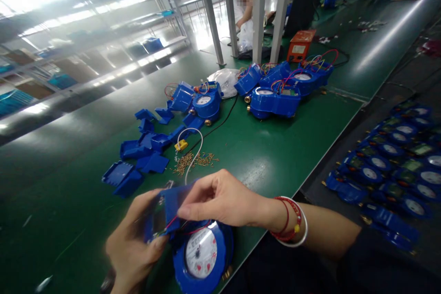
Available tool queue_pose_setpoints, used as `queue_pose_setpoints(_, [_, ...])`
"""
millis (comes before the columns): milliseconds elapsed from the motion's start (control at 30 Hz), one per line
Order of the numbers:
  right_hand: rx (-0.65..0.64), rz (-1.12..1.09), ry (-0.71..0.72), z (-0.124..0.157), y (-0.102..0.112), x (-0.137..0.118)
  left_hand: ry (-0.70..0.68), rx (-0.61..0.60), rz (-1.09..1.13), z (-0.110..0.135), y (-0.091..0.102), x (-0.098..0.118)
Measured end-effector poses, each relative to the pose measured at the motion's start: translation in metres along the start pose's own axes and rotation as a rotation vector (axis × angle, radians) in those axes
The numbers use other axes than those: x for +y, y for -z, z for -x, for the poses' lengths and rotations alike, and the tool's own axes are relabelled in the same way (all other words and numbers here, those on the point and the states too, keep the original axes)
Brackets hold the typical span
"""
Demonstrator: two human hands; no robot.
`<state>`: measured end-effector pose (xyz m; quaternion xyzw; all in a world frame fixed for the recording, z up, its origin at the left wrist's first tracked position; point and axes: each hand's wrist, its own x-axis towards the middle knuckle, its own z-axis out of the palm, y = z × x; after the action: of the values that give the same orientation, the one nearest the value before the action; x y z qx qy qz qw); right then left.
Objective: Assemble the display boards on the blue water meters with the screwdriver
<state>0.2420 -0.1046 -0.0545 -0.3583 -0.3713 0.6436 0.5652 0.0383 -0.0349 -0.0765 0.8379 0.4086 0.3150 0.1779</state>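
A blue water meter (179,262) with a round white dial (201,250) lies at the table's near edge. My left hand (138,234) is closed round the meter's box end, slightly blurred, with thin red wires showing by its thumb. From the other side, my right hand (220,202) pinches a blue plastic cover (174,202) between thumb and fingers, tilted over the box end. My fingers partly hide where the cover and the box meet. Just beyond them lies a pile of small brass-coloured screws (188,163) beside a white cable (200,140) and a yellow piece (181,145).
Loose blue covers (132,149) lie scattered at the left. Several wired meters (274,101) stand farther back, near an orange box (301,46) and grey posts (258,18). Rows of meters (389,165) sit lower at the right. Another person (244,4) is behind the posts.
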Motion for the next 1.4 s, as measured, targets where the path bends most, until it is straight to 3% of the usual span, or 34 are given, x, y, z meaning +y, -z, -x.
queue_pose_setpoints(67, [-0.003, -0.029, -0.05, -0.004, 0.002, -0.002, 0.032, 0.004, 0.077, 0.0, 0.001, 0.002])
queue_pose_setpoints(267, [-0.048, 0.111, -0.024, -0.011, 0.009, 0.002, 0.014, 0.009, 0.156, -0.002, 0.002, 0.008])
queue_pose_setpoints(367, [-0.038, 0.196, -0.009, -0.012, 0.01, 0.003, -0.058, 0.013, 0.195, -0.002, 0.003, 0.006])
queue_pose_setpoints(500, [-0.144, 0.433, 0.063, -0.019, 0.015, 0.001, -0.302, 0.002, 0.189, -0.009, 0.009, -0.003])
queue_pose_setpoints(600, [-0.291, 0.591, 0.071, -0.029, 0.019, -0.006, -0.547, 0.051, 0.055, -0.018, 0.021, -0.007])
queue_pose_setpoints(733, [-0.545, 0.888, 0.143, -0.049, 0.02, -0.021, -0.832, 0.025, -0.147, -0.027, 0.037, 0.001])
queue_pose_setpoints(800, [-0.649, 1.003, 0.187, -0.06, 0.017, -0.027, -0.903, 0.03, -0.161, -0.028, 0.041, 0.008])
queue_pose_setpoints(933, [-0.756, 1.231, 0.301, -0.081, 0.009, -0.026, -0.877, 0.013, -0.131, -0.033, 0.041, 0.011])
queue_pose_setpoints(1067, [-0.764, 1.123, 0.393, -0.092, 0.01, -0.009, -0.956, 0.024, -0.047, -0.041, 0.036, -0.002])
queue_pose_setpoints(1200, [-0.752, 1.062, 0.291, -0.093, 0.017, 0.006, -0.739, 0.073, 0.1, -0.038, 0.03, -0.011])
queue_pose_setpoints(1300, [-0.743, 1.073, 0.355, -0.085, 0.019, 0.003, -0.707, 0.023, 0.108, -0.032, 0.028, -0.013])
queue_pose_setpoints(1400, [-0.596, 1.102, 0.437, -0.065, 0.015, -0.003, -0.647, 0.033, 0.108, -0.03, 0.022, -0.015])
